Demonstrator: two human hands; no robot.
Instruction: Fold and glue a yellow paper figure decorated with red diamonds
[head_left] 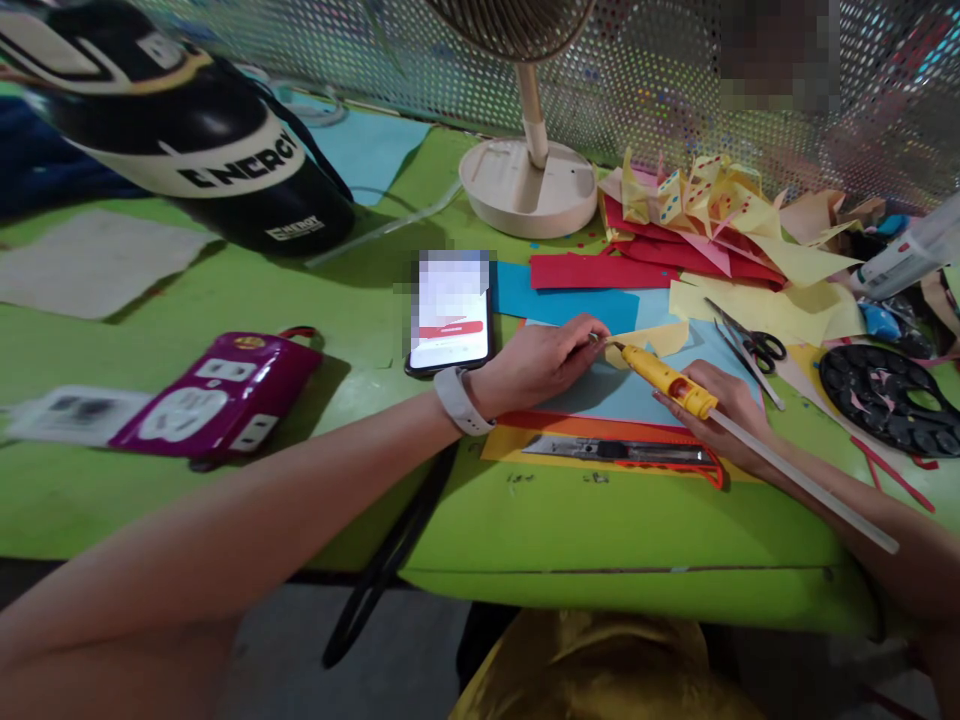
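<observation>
My right hand (720,405) is closed round a yellow hot glue gun (667,382), with a long whitish glue stick (802,480) trailing from its back end. The nozzle points left, close to the fingertips of my left hand (551,355). Those fingers pinch the left end of a small pale yellow paper strip (654,340). Whether the nozzle touches the paper, I cannot tell. Beneath both hands lies light blue paper (600,392). A box cutter (622,450) with an orange edge rests on orange and yellow paper nearer to me.
A phone (451,310) lies left of my left hand, below a fan base (529,185). Scissors (742,345), a black palette (885,400) and a pile of cut paper (697,220) are at right. Further left are a purple power strip (225,395) and a large black bottle (225,150).
</observation>
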